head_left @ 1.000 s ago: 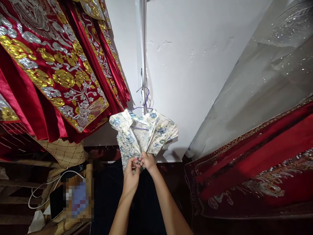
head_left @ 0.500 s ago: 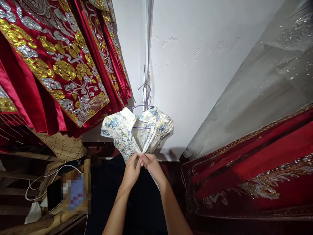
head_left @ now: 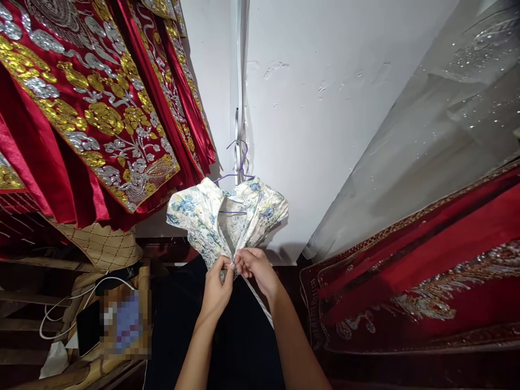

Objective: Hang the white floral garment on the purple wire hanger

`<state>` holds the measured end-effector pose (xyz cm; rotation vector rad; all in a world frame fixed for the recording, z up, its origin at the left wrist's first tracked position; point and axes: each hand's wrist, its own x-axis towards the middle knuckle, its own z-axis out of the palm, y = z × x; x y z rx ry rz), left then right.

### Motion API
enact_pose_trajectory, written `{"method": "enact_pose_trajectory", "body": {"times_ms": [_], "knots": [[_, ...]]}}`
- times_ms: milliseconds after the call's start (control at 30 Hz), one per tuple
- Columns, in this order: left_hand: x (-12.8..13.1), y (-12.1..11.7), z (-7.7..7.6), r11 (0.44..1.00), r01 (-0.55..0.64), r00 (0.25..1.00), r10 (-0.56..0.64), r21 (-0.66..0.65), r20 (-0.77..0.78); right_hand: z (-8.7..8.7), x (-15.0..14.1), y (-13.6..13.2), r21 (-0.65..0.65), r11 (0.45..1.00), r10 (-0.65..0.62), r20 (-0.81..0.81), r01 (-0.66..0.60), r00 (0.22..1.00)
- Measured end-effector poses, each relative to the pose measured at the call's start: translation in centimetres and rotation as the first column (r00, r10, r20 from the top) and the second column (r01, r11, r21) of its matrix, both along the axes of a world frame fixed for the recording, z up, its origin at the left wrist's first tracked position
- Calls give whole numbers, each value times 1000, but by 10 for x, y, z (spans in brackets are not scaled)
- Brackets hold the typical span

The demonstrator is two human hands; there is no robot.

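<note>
A short-sleeved floral dress (head_left: 199,208), cream with blue and yellow flowers and a stand collar, hangs on a thin purple hanger (head_left: 242,165) by the wall. Its front gapes in a V from the collar down to my hands. My left hand (head_left: 219,284) pinches the left edge of that opening. Close beside it, my right hand (head_left: 258,271) pinches the other edge, fingertips nearly meeting the left ones. Whatever fastening lies between the fingers is too small to make out. Below my right hand a pale strip of the dress trails across dark cloth.
Red garments with gold and silver embroidery (head_left: 105,119) hang at the left. A wooden chair (head_left: 144,281) at lower left bears a dark phone or tablet (head_left: 89,327) and a white cable (head_left: 44,319). Sheer white fabric (head_left: 385,162) and red beaded cloth (head_left: 406,292) hang at right.
My right hand has shifted slightly right and up, its fingers a little more apart from the left hand's. Both still grip the dress opening. The view has moved slightly.
</note>
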<state>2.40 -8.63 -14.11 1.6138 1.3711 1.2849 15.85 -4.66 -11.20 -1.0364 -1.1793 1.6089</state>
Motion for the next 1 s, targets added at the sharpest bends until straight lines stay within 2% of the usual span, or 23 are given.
{"method": "enact_pose_trajectory", "body": {"times_ms": [67, 167, 267, 367, 533, 667, 767, 1000], "knots": [[0, -3, 3, 1000, 15, 1000, -14, -12, 27, -7, 0, 0, 79, 997, -22, 138, 11, 990], [-3, -7, 5, 1000, -9, 1000, 10, -22, 27, -21, -1, -1, 145, 989, -17, 236, -18, 972], [-10, -8, 6, 998, -56, 998, 56, -12, -5, -28, -3, -1, 235, 972, -44, 261, -19, 964], [-14, -8, 8, 998, -58, 998, 58, 19, -18, -26, -6, -2, 292, 956, -37, 233, -34, 972], [-15, -9, 12, 999, -23, 1000, 23, 41, -9, -22, -8, -3, 326, 945, -51, 198, -17, 979], [-13, -9, 12, 996, -93, 996, 93, -7, 1, -16, -3, -2, 347, 933, 34, 177, -95, 984], [-12, -11, 13, 995, -95, 995, 95, -20, 2, -12, 0, -3, 327, 937, 72, 177, -127, 982], [-3, -12, 11, 995, -82, 997, 82, -54, -2, -12, -1, -4, 223, 974, -5, 134, -26, 991]]}}
